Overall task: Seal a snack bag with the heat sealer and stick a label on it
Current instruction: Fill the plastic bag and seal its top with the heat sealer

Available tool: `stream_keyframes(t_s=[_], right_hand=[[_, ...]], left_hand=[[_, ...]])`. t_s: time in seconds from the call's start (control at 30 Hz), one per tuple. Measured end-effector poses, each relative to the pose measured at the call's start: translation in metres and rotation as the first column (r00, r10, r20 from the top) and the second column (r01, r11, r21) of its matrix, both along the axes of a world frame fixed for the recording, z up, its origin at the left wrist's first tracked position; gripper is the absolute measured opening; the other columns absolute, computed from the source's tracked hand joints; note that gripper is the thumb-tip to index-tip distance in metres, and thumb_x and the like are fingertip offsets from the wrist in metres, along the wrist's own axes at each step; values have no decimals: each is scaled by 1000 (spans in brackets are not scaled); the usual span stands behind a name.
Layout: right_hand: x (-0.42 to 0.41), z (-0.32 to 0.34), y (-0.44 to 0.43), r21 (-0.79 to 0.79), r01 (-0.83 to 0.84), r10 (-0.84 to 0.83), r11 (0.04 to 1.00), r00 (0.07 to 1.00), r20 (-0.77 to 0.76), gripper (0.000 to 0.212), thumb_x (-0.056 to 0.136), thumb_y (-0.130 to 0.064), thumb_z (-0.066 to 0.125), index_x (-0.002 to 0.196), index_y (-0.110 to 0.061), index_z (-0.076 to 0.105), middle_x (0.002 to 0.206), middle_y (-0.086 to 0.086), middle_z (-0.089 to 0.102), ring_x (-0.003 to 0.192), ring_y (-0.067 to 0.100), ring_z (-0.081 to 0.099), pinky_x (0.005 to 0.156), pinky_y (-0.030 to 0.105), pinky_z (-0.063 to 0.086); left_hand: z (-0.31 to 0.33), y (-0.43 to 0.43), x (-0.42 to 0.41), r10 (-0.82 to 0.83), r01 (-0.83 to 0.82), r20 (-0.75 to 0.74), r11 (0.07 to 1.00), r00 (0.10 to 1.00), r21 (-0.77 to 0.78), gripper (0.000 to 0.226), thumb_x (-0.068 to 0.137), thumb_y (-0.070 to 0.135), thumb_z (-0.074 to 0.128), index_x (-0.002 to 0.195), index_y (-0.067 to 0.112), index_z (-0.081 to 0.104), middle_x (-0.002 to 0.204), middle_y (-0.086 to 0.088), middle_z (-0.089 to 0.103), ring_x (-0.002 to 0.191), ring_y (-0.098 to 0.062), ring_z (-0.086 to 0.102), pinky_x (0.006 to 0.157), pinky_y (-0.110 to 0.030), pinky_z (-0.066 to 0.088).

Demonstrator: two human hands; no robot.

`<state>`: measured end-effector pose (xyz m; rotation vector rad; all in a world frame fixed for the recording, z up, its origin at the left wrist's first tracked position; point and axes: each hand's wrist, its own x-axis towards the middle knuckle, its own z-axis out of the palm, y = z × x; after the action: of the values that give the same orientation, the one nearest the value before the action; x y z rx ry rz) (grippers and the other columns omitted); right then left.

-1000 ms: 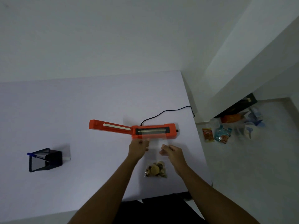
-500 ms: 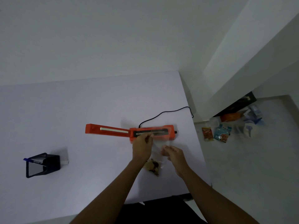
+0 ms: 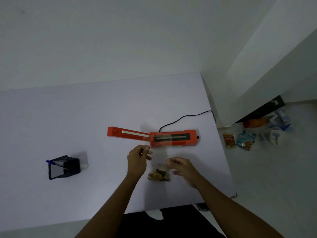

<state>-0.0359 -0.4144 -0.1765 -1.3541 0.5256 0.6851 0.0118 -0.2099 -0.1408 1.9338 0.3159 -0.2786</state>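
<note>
A clear snack bag (image 3: 159, 175) with brown snacks in its bottom lies on the white table (image 3: 85, 126). Its see-through top reaches up over the base of the orange heat sealer (image 3: 173, 139). The sealer's lid arm (image 3: 127, 134) stands open, swung out to the left. My left hand (image 3: 138, 158) pinches the bag's upper left edge just in front of the sealer. At the bag's right side, about halfway up, my right hand (image 3: 182, 168) holds it with curled fingers.
A black cord (image 3: 185, 117) runs from the sealer over the table's right edge. A black pen holder (image 3: 64, 167) with a blue pen stands at the left, a small white object (image 3: 84, 165) beside it. Snack packets (image 3: 229, 140) lie on the floor to the right.
The bag was lifted and tilted half a second ago; now it lies flat with its top laid across the sealer base. Both hands have drawn back a little toward me.
</note>
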Motion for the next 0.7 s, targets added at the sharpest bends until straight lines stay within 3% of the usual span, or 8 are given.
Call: stream_keyframes(t_s=[0.3, 0.5, 0.57, 0.7], right_hand=[[2, -16, 114, -111, -198, 201, 974, 980, 11, 16, 82, -20, 78, 96, -12, 78, 99, 8, 77, 86, 12, 70, 76, 28, 53], [5, -19, 199, -185, -81, 85, 979, 996, 11, 9, 84, -16, 76, 93, -15, 78, 92, 2, 78, 83, 10, 72, 67, 22, 54], [4, -22, 219, -230, 20, -15, 973, 1000, 21, 7, 86, -13, 73, 92, -15, 77, 89, 4, 78, 80, 14, 72, 63, 20, 54], [3, -28, 247, -313, 133, -133, 940, 991, 22, 10, 88, -9, 70, 97, -6, 75, 84, 11, 74, 68, 14, 68, 53, 15, 48]], left_hand=[[3, 127, -21, 71, -71, -10, 997, 997, -9, 15, 95, 16, 58, 98, 13, 73, 84, 0, 75, 69, -8, 71, 61, -21, 52], [-17, 209, -13, 50, -50, -27, 999, 998, 5, 13, 94, 23, 59, 99, 20, 71, 90, 3, 74, 79, -8, 70, 72, -31, 56], [-32, 228, -11, -12, 18, -130, 999, 991, 50, 23, 94, 29, 60, 112, 17, 67, 101, -2, 73, 88, -12, 68, 82, -34, 56], [-55, 242, -22, -221, 287, -412, 952, 884, 106, 44, 93, 35, 60, 130, 11, 54, 120, -9, 64, 103, -21, 60, 83, -25, 43]])
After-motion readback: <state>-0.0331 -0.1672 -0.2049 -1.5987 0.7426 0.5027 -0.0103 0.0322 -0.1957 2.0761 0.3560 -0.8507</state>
